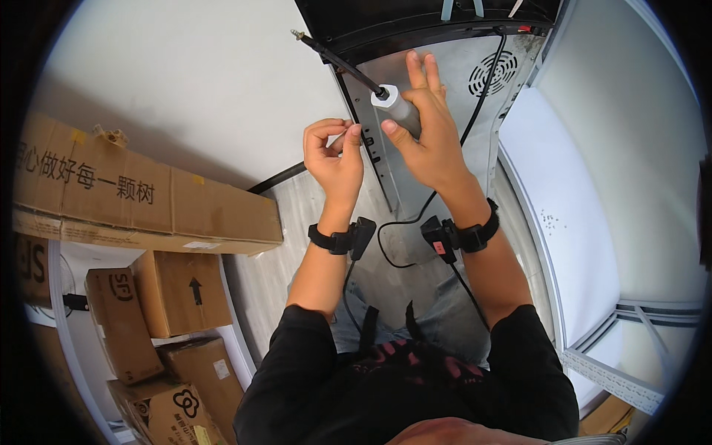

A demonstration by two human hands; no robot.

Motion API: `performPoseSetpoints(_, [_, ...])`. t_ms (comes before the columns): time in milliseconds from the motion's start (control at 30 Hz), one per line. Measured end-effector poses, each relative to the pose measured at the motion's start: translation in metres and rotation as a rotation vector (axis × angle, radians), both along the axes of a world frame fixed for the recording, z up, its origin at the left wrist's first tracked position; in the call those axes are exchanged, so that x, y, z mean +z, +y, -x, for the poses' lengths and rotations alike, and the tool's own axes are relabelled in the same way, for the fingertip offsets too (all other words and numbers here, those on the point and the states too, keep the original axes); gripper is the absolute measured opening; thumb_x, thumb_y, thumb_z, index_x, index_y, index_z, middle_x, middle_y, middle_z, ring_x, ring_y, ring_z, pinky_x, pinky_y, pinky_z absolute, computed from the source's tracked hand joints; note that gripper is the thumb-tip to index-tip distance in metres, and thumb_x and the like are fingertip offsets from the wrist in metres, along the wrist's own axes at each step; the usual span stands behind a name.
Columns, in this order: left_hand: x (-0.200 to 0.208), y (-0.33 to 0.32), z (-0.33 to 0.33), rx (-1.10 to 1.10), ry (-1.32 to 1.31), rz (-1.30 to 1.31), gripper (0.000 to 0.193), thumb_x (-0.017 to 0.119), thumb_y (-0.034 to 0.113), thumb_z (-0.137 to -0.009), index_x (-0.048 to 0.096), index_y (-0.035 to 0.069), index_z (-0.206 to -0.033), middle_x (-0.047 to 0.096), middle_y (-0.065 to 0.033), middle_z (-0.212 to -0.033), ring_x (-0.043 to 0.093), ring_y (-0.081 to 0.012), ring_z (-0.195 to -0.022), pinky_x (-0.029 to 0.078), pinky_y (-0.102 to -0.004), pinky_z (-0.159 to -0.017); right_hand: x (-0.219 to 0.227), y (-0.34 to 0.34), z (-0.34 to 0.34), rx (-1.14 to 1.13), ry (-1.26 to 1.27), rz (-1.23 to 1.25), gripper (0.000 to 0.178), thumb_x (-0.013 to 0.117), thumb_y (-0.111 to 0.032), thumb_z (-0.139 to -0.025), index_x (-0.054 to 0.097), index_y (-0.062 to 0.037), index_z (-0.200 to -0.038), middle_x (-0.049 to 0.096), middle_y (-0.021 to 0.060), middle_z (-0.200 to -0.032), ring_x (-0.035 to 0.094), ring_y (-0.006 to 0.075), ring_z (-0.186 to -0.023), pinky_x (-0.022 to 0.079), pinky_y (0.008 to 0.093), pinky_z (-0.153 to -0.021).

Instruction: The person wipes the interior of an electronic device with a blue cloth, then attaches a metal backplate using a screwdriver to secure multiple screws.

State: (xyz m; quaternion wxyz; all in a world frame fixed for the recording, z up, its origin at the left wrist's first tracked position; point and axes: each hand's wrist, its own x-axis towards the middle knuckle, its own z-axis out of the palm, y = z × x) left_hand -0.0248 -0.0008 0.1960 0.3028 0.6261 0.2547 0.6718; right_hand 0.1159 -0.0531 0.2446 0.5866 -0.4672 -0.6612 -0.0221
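Observation:
My right hand (432, 130) is closed around the pale grey handle of a screwdriver (400, 110), two of its fingers stretched out past the handle. The black shaft points up and to the left, and a small brassy piece that looks like a screw (297, 35) sits at its tip. To the left of the handle, my left hand (334, 152) has thumb and fingertips pinched together; whatever is between them is too small to make out. Both hands are above the metal panel (445, 81) of a black-edged appliance, which has a round vent (492, 73).
A black cable (475, 111) runs down the panel and loops on the floor. At left lies a long cardboard box (148, 196), with several smaller boxes (185, 293) on a shelf below it. White walls flank the appliance, and a metal rack (615, 363) stands at lower right.

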Motion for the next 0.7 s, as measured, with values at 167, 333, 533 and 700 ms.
performPoseSetpoints(167, [0.017, 0.013, -0.01, 0.146, 0.284, -0.127, 0.067, 0.078, 0.015, -0.073, 0.044, 0.001, -0.129, 0.049, -0.0168, -0.123, 0.055, -0.0266, -0.107, 0.054, -0.0322, -0.074, -0.003, 0.001, 0.001, -0.005, 0.01, 0.002, 0.035, 0.061, -0.03, -0.087, 0.051, 0.0006, -0.099, 0.028, 0.0237, -0.148, 0.011, 0.0433, -0.141, 0.005, 0.0628, -0.106])
performPoseSetpoints(333, [0.017, 0.036, -0.005, 0.135, 0.414, -0.262, 0.077, 0.073, 0.021, -0.078, 0.033, 0.0, -0.141, 0.043, -0.0253, -0.137, 0.051, -0.0381, -0.12, 0.052, -0.0366, -0.085, 0.0, 0.001, 0.004, 0.004, 0.026, 0.009, 0.036, 0.062, -0.031, -0.087, 0.051, 0.0008, -0.098, 0.028, 0.0244, -0.147, 0.01, 0.0435, -0.141, 0.005, 0.062, -0.107])
performPoseSetpoints(533, [0.008, 0.039, -0.009, 0.105, 0.397, -0.213, 0.073, 0.071, 0.018, -0.08, 0.034, -0.006, -0.138, 0.049, -0.0267, -0.13, 0.056, -0.0366, -0.114, 0.05, -0.0339, -0.088, 0.009, -0.01, -0.004, 0.002, -0.031, 0.011, 0.03, 0.065, -0.023, -0.084, 0.052, 0.0003, -0.097, 0.034, 0.0242, -0.142, 0.019, 0.0421, -0.136, 0.024, 0.0484, -0.104])
performPoseSetpoints(700, [0.008, 0.041, -0.003, 0.093, 0.405, -0.208, 0.072, 0.072, 0.019, -0.08, 0.035, -0.008, -0.137, 0.052, -0.0255, -0.127, 0.059, -0.0343, -0.11, 0.051, -0.0319, -0.085, 0.028, -0.062, 0.003, -0.085, 0.254, 0.569, 0.027, 0.068, -0.017, -0.082, 0.052, -0.0024, -0.098, 0.065, 0.0153, -0.091, 0.064, 0.0245, -0.084, 0.047, 0.0321, -0.07])
